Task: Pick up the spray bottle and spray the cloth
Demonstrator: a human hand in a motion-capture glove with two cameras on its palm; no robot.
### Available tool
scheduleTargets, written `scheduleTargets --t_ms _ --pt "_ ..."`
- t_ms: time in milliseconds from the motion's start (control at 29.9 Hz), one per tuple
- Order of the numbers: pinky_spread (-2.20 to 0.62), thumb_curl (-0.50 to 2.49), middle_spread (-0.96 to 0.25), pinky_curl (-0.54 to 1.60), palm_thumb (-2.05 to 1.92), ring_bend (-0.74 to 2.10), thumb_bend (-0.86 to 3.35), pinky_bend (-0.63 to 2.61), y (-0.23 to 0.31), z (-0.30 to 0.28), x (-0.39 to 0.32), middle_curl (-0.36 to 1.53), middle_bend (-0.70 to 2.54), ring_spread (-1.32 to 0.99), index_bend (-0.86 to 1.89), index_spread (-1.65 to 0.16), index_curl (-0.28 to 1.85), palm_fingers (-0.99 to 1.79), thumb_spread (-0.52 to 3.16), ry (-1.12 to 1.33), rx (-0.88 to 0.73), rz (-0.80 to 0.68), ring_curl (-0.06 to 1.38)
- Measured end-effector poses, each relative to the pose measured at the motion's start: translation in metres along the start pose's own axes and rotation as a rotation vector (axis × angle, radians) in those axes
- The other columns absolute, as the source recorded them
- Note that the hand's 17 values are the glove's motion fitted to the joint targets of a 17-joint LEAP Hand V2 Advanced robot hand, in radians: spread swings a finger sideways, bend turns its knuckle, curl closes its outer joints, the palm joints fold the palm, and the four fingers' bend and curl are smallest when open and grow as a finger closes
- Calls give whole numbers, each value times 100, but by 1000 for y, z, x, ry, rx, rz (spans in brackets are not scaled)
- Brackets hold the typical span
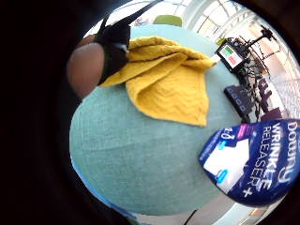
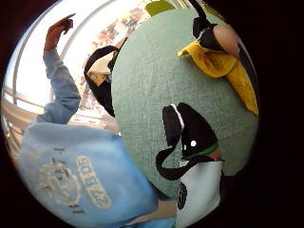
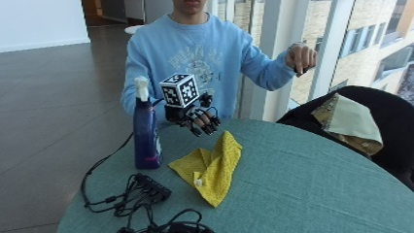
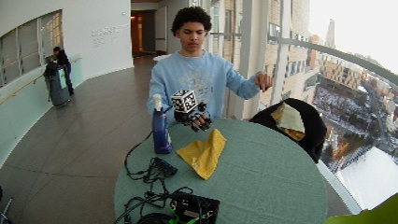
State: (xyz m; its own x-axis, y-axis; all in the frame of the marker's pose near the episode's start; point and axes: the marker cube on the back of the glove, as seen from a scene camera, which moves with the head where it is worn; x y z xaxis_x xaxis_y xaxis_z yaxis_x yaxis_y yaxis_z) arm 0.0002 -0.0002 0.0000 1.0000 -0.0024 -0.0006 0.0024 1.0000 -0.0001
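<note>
A tall blue spray bottle (image 3: 146,134) with a white trigger head stands upright on the round green table (image 3: 304,179), near its edge; its Downy label (image 1: 255,161) shows in the little finger side palm view. A crumpled yellow cloth (image 3: 211,167) lies on the table beside the bottle (image 4: 161,132). My gloved right hand (image 3: 199,120) hovers above the table between bottle and cloth (image 1: 168,79), just past the cloth's far end. Its fingers hang loosely curled and hold nothing. The person's bare left hand (image 3: 301,56) is raised off to the side.
A black power strip (image 3: 150,186) with tangled cables lies on the table in front of the bottle. A small device with a screen (image 4: 194,208) sits at the table's near edge. A dark chair with a bag (image 3: 353,121) stands beside the table.
</note>
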Motion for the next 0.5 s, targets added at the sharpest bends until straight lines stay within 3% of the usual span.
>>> scheduleTargets --t_ms 234,502 --pt "16 15 -6 16 55 31 33 26 -1 -1 0 19 34 -1 26 -26 21 76 75 6 -3 -8 18" --pt "19 20 -7 21 58 28 29 22 0 -1 -1 24 32 -2 21 -30 27 76 97 11 -7 -1 22"
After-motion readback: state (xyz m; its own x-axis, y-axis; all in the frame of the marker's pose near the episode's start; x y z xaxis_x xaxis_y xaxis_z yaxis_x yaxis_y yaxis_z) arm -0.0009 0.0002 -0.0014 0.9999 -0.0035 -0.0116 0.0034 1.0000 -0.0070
